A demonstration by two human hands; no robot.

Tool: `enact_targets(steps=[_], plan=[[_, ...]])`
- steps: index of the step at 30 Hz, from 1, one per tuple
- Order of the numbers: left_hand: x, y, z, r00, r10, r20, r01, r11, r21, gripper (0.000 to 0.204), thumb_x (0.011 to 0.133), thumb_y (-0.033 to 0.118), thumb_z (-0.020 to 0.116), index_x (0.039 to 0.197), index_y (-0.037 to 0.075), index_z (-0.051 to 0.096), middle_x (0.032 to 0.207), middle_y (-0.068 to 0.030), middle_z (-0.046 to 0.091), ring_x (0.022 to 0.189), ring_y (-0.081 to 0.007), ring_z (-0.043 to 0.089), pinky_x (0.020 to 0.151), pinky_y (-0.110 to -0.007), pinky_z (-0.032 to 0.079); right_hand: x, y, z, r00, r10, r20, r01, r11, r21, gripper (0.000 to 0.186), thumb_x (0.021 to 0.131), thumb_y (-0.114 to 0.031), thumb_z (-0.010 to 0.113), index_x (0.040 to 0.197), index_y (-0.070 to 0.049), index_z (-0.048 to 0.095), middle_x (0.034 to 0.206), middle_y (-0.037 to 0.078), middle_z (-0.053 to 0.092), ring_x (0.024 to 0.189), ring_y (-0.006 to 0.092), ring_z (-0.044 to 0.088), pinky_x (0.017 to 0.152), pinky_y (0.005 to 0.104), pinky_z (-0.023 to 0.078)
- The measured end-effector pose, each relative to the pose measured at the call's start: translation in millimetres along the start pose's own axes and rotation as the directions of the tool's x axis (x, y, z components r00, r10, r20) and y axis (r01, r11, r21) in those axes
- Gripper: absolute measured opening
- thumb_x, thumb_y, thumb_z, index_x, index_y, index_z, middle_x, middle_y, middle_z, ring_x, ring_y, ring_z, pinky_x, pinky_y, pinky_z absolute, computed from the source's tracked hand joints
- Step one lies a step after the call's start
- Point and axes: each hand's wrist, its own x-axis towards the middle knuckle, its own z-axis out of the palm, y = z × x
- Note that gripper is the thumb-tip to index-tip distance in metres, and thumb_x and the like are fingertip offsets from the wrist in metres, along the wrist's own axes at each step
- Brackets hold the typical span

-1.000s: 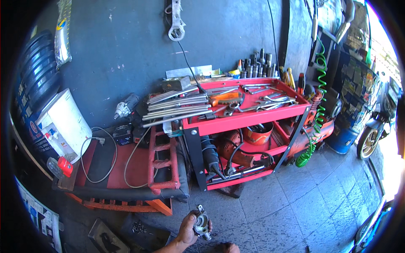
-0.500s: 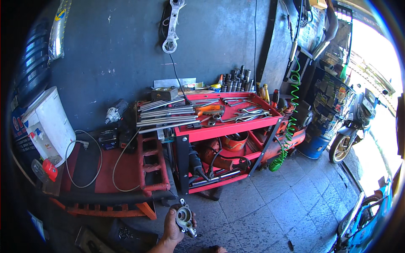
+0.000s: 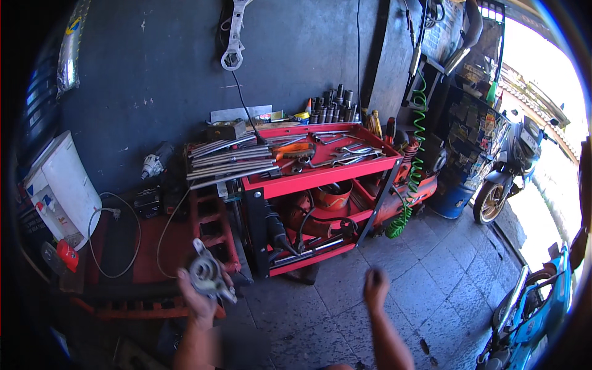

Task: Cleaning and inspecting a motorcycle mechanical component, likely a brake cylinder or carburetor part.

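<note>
My left hand (image 3: 196,300) is closed around a grey cast-metal housing (image 3: 208,275), which has a round bore in its middle and lugs at its ends. It is raised in front of the low red bench frame, touching nothing but the hand. My right hand (image 3: 375,291) is up over the tiled floor, in front of the red tool cart (image 3: 327,172). Its fingers are curled closed; a dark spot shows at the top of the fist, too small to name.
Metal rods (image 3: 231,165), an orange-handled tool (image 3: 294,150) and several spanners (image 3: 354,154) lie on the cart's top. Sockets (image 3: 333,110) stand behind it. A green coiled hose (image 3: 401,219) hangs to its right. A blue motorcycle (image 3: 542,314) stands at the near right.
My left hand has moved left and up with the metal housing. My right hand has risen from the lower edge into full view. The view has shifted slightly.
</note>
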Motion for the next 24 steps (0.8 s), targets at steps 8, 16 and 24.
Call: enact_targets(steps=[8, 16, 24], plan=[[58, 6, -8, 0.98, -0.161, 0.115, 0.155, 0.986, 0.064, 0.091, 0.09, 0.087, 0.03, 0.114, 0.005, 0.062, 0.089, -0.01, 0.068, 0.071, -0.0228, 0.069, 0.063, -0.039, 0.058, 330, -94, 5, 0.944, -0.149, -0.294, 0.141, 0.989, -0.049, 0.039, 0.096, -0.027, 0.066, 0.123, 0.0, 0.068, 0.107, 0.022, 0.074, 0.101, 0.0363, 0.072, 0.087, 0.0434, 0.054], [57, 4, -21, 0.952, -0.097, 0.289, 0.059, 0.989, 0.139, 0.096, 0.09, 0.087, 0.03, 0.128, 0.002, 0.055, 0.093, -0.016, 0.069, 0.073, -0.0255, 0.071, 0.063, -0.041, 0.06, 409, -62, 43, 0.938, -0.285, -0.197, 0.242, 0.946, -0.215, 0.046, 0.088, -0.035, 0.07, 0.125, -0.008, 0.069, 0.099, 0.022, 0.074, 0.094, 0.042, 0.071, 0.086, 0.0495, 0.055], [49, 14, -15, 0.919, -0.042, 0.393, 0.016, 0.997, 0.071, 0.086, 0.087, 0.077, 0.062, 0.129, 0.003, 0.047, 0.103, -0.0167, 0.068, 0.084, -0.0235, 0.072, 0.074, -0.038, 0.062, 453, -42, 8, 0.759, -0.614, -0.218, 0.439, 0.729, -0.525, 0.019, 0.092, -0.026, 0.067, 0.105, -0.012, 0.071, 0.106, 0.014, 0.068, 0.089, 0.0328, 0.067, 0.079, 0.0434, 0.054]])
